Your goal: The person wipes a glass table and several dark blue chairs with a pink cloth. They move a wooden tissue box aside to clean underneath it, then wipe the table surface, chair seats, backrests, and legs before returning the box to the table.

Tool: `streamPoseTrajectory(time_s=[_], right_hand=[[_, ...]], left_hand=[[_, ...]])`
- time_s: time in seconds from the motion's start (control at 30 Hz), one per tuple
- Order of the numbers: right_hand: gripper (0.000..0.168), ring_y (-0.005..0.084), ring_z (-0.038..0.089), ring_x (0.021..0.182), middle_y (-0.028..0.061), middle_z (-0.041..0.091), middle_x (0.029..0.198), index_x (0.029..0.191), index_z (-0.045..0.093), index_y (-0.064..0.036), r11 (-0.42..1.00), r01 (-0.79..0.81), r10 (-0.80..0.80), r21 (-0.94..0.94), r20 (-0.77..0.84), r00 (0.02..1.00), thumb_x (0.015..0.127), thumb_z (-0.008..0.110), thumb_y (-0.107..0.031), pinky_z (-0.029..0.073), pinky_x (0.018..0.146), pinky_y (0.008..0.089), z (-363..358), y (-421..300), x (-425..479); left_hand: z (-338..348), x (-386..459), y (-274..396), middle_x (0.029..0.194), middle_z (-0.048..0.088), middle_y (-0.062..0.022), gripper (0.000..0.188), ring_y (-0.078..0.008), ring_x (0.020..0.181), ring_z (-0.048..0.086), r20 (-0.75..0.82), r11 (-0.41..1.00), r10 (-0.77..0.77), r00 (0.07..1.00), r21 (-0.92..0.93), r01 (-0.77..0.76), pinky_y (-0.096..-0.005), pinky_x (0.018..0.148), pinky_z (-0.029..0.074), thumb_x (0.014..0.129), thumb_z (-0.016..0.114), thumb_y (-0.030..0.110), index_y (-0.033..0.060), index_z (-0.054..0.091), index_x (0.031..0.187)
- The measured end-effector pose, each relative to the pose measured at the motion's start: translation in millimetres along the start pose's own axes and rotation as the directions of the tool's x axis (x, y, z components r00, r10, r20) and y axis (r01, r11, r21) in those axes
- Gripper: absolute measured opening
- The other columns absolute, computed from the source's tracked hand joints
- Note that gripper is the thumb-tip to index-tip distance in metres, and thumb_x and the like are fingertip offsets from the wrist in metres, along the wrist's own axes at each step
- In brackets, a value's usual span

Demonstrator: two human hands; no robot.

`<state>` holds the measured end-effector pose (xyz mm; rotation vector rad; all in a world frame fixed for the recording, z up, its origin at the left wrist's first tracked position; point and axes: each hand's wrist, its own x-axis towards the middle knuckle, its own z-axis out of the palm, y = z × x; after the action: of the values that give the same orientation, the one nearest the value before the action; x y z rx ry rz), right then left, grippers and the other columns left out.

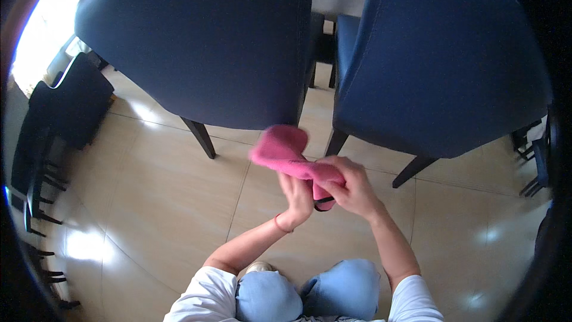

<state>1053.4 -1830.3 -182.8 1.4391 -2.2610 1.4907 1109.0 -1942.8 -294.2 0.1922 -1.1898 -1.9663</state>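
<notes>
A folded or bunched pink cloth (pixel 286 152) is held in the air between both hands, in front of two dark blue chair backs. My right hand (pixel 353 185) grips its right end, fingers over the top and thumb on the near side. A black band or strip (pixel 325 200) shows at the cloth's lower end, below the fingers. My left hand (pixel 298 194) is under the cloth, its fingers partly hidden by it; whether they grip the cloth cannot be seen. A thin red cord bracelet (pixel 283 224) circles the left wrist.
Two upholstered chairs, left (pixel 201 44) and right (pixel 438 62), stand close ahead with dark legs on a glossy tiled floor (pixel 178 197). More dark furniture (pixel 62 116) lines the far left, near a bright window. Other chairs (pixel 538 161) stand at the far right edge.
</notes>
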Motion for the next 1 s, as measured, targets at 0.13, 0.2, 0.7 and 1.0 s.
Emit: streamPoseTrajectory(time_s=[0.13,0.2,0.7,1.0], right_hand=[[0.026,0.0196,0.074,0.097,0.0095,0.075,0.104,0.117,0.068,-0.007,0.988,0.15,-0.143,0.046,-0.124,0.982,0.094,0.077,-0.015,0.059,0.084,0.0334,-44,-51,66],[0.036,0.0221,0.073,0.102,0.0114,0.073,0.112,0.123,0.067,-0.006,0.937,0.339,-0.346,-0.084,-0.355,0.869,0.09,0.082,-0.013,0.059,0.088,0.0338,-48,-73,112],[0.047,0.0377,0.056,0.124,0.0232,0.052,0.134,0.141,0.05,-0.004,0.921,0.186,-0.353,-0.342,-0.529,0.772,0.097,0.065,-0.011,0.05,0.104,0.0472,64,25,111],[0.05,0.0405,0.051,0.129,0.0203,0.056,0.145,0.149,0.051,-0.003,0.808,0.342,-0.587,-0.479,-0.706,0.397,0.101,0.061,-0.018,0.04,0.112,0.0515,-8,-82,239]], left_hand=[[33,69,90,0.159,0.033,-0.02,0.061,-0.0306,0.145,0.033,0.004,0.839,0.465,0.885,0.317,-0.442,-0.0433,0.123,0.023,0.111,0.05,0.03,-0.0017,0.028,0.158],[48,123,144,0.168,0.009,-0.0338,0.081,-0.0446,0.157,0.01,0.137,0.511,0.678,0.722,0.618,-0.597,-0.0535,0.126,0.01,0.107,0.058,0.033,-0.0061,0.015,0.163],[-16,136,75,0.112,0.044,-0.0346,0.084,-0.0536,0.104,0.046,0.638,-0.394,0.464,0.614,0.77,-0.502,-0.0652,0.092,0.036,0.089,0.07,0.03,-0.0097,0.032,0.152],[122,206,270,0.131,0.053,-0.036,0.069,-0.0653,0.133,0.043,0.701,-0.565,0.699,0.141,0.663,-0.492,-0.0756,0.109,0.031,0.096,0.062,0.054,0.0014,0.058,0.141]])
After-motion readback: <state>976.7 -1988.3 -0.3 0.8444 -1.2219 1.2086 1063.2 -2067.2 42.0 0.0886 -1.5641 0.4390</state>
